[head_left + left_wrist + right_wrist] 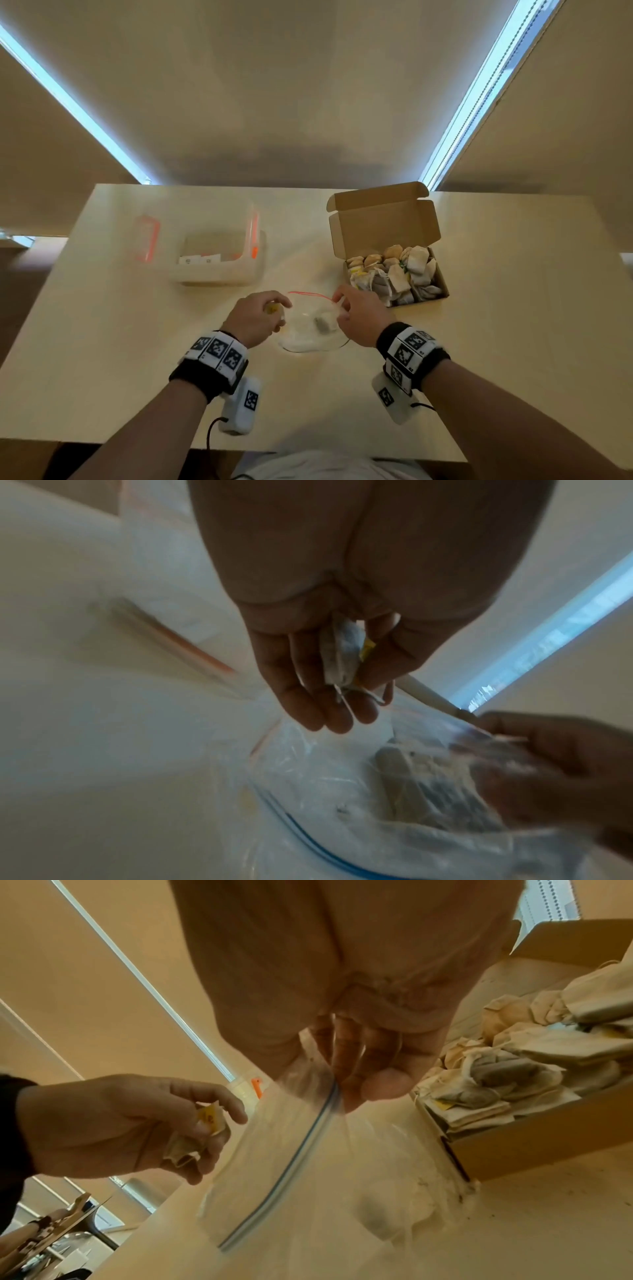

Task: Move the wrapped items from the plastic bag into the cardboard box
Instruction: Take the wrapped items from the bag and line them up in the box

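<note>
The clear zip-top plastic bag [313, 329] is lying on the table [102, 342] directly in front of the person, between the two hands, its mouth facing away from them. One wrapped tea bag [321, 324] is remaining inside, seen as a grey shape through the film; blur is preventing a count of anything more. The right hand [356, 317] is pinching the bag's right rim at the zip strip, fingers curled onto the plastic, lifting that edge. The left hand [255, 317] is curling its fingers around a wrapped tea bag with a yellow tag [205, 1129], just beside the bag's left edge. The open cardboard box [388, 226] is standing just beyond the right hand, lid flap upright, nearly filled with wrapped tea bags [394, 274]. A translucent plastic container [222, 257] is sitting well apart to the far left. Bare tabletop is lying between container and box.
</note>
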